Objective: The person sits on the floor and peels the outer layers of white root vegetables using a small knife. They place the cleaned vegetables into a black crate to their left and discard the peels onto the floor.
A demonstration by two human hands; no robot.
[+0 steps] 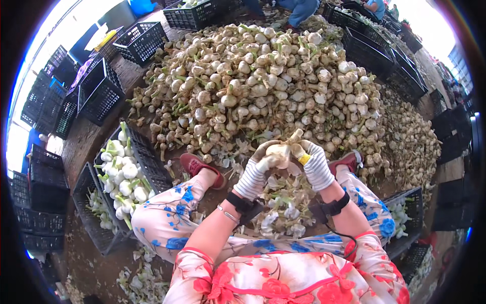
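Both hands wear striped knitted work gloves with soiled fingers. In my left hand [262, 161] is a garlic bulb [280, 155], its pale body cupped by the fingers. My right hand [308, 157] has its fingers at the base of the bulb's short cut stem [295, 135], which points up and away from me. Yellow tape is wrapped around a finger of the right glove. Under the hands, a litter of papery garlic skins [288, 212] covers the ground between my legs. Just beyond the hands rises a large heap of unpeeled garlic bulbs [258, 83].
At my left stands a black plastic crate [150, 163] of clean white garlic [127, 173]. Another crate with garlic [415, 224] is by my right knee. Black crates [100, 91] line the left side, more [370, 53] the far right. A person in blue trousers [303, 11] is behind the heap.
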